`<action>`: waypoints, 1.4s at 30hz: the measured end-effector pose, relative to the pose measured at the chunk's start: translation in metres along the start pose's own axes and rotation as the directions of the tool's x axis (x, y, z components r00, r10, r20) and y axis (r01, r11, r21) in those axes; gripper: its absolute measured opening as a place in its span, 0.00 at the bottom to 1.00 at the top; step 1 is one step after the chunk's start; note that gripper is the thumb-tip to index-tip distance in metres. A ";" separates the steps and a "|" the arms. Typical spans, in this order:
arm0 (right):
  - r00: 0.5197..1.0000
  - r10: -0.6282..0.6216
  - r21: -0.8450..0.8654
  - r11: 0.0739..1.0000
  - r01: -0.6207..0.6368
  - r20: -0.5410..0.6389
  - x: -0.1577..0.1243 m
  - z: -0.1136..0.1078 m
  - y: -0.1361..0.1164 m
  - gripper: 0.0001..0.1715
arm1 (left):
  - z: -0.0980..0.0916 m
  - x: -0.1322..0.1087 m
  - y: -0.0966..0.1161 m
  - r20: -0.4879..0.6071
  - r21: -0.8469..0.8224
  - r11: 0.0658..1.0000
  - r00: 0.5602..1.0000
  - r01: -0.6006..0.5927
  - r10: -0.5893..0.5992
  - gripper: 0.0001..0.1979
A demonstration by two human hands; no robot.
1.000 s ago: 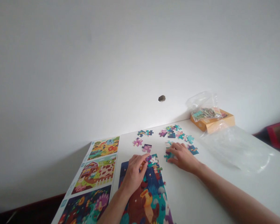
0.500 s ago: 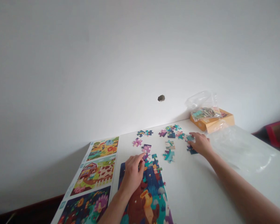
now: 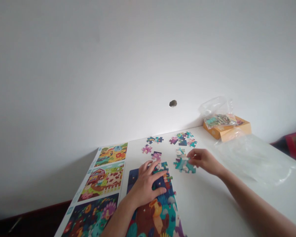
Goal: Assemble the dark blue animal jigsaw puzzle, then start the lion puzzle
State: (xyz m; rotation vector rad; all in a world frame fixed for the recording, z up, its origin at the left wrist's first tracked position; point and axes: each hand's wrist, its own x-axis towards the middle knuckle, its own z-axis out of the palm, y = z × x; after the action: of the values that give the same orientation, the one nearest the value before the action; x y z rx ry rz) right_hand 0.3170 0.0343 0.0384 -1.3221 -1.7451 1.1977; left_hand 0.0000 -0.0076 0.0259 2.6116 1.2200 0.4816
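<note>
The left hand (image 3: 148,184) lies spread on the puzzle (image 3: 146,217); right of that puzzle, the right hand (image 3: 205,161) pinches a teal piece (image 3: 190,168).

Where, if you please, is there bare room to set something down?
The white table is bare either side of the right forearm: toward the assembled puzzle section and, more narrowly, toward the flattened plastic bag. Crowded: far side, loose puzzle pieces; left, picture sheet; far right, orange box.

Picture sheet labels (image 3: 69,210), too small, none readable
</note>
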 end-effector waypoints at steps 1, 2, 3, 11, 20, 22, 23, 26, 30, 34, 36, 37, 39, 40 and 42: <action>0.994 0.009 0.021 1.000 -0.011 0.111 -0.004 0.011 -0.005 0.14 | 0.000 0.000 -0.001 0.004 0.000 1.000 1.000 0.013 -0.013 0.29; 0.976 0.019 0.044 0.999 -0.029 0.218 -0.008 0.021 -0.010 0.12 | 0.000 0.000 -0.002 0.007 0.000 1.000 1.000 0.022 -0.022 0.28; 0.949 0.033 0.064 0.996 -0.056 0.315 -0.012 0.031 -0.013 0.11 | 0.000 0.001 -0.003 0.009 -0.001 1.000 1.000 0.029 -0.029 0.28; 0.906 -0.003 -0.120 0.991 0.059 0.424 -0.020 0.046 -0.022 0.09 | -0.003 0.001 0.015 -0.009 -0.046 0.999 1.000 0.005 -0.006 0.13; 0.857 0.007 -0.062 0.998 0.029 0.515 -0.025 0.057 -0.019 0.11 | -0.015 0.002 0.030 0.096 -0.284 0.953 0.985 -0.110 0.142 0.10; 0.869 -0.080 -0.100 0.984 0.146 0.489 -0.025 0.057 -0.020 0.11 | -0.015 0.002 0.032 0.107 -0.288 0.951 0.984 -0.109 0.145 0.10; 0.867 -0.115 -0.115 0.974 0.194 0.485 -0.025 0.057 -0.021 0.10 | -0.015 0.002 0.034 0.108 -0.287 0.951 0.982 -0.118 0.154 0.11; 0.836 -0.168 -0.123 0.955 0.268 0.523 -0.025 0.057 -0.020 0.09 | -0.014 0.000 0.039 0.119 -0.282 0.944 0.970 -0.173 0.213 0.24; 0.811 -0.204 -0.143 0.933 0.331 0.548 -0.025 0.058 -0.022 0.09 | -0.011 -0.001 0.041 0.125 -0.297 0.931 0.958 -0.210 0.257 0.34; 0.813 -0.240 -0.172 0.909 0.380 0.530 -0.026 0.058 -0.026 0.08 | -0.010 -0.001 0.040 0.123 -0.323 0.926 0.961 -0.197 0.247 0.36; 0.813 -0.247 -0.181 0.902 0.392 0.527 -0.027 0.058 -0.027 0.08 | -0.010 0.000 0.040 0.123 -0.335 0.922 0.961 -0.195 0.247 0.36; 0.813 -0.249 -0.186 0.899 0.396 0.526 -0.027 0.058 -0.027 0.08 | -0.010 0.000 0.040 0.123 -0.341 0.919 0.960 -0.196 0.250 0.36; 0.816 -0.251 -0.202 0.892 0.404 0.521 -0.027 0.059 -0.027 0.08 | -0.010 0.000 0.039 0.123 -0.349 0.915 0.958 -0.203 0.259 0.36; 0.817 -0.253 -0.210 0.888 0.408 0.517 -0.026 0.059 -0.026 0.08 | -0.010 0.000 0.039 0.123 -0.349 0.914 0.957 -0.205 0.262 0.35; 0.818 -0.256 -0.225 0.881 0.416 0.514 -0.026 0.059 -0.025 0.08 | -0.010 0.001 0.040 0.122 -0.347 0.914 0.956 -0.210 0.265 0.34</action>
State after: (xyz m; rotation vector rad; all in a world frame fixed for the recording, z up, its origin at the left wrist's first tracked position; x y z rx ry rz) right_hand 0.2628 -0.0093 0.0399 -0.8556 -2.5052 1.1075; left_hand 0.0243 -0.0315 0.0483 2.4568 0.6998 0.4541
